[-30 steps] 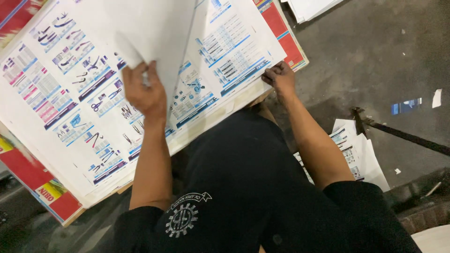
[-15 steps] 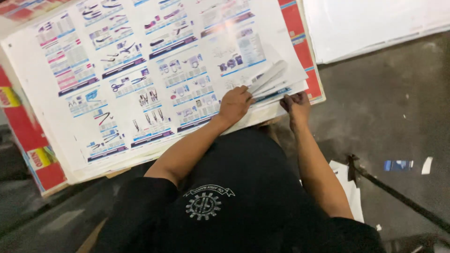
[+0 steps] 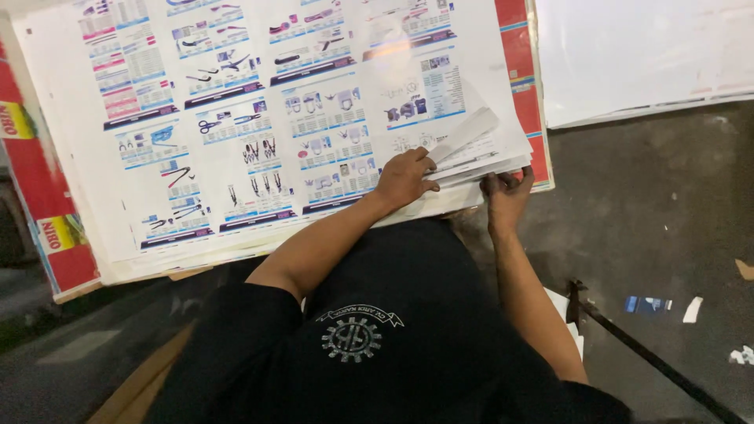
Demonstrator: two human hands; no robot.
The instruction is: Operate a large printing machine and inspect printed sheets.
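Down goes the lifted sheet, flat on the stack of printed sheets (image 3: pixel 259 126) now. Left hand (image 3: pixel 404 179) has crossed to the near right corner, fingers pressed on fanned edges. Right hand (image 3: pixel 508 196) pinches that corner from beneath. No containers anywhere; paper scraps (image 3: pixel 691 308) dot the floor (image 3: pixel 652 220).

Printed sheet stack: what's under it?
Under the stack of printed sheets, a red printed board shows at the left and right edges. The left hand rests on top; the right hand grips the corner. What supports the board is covered.
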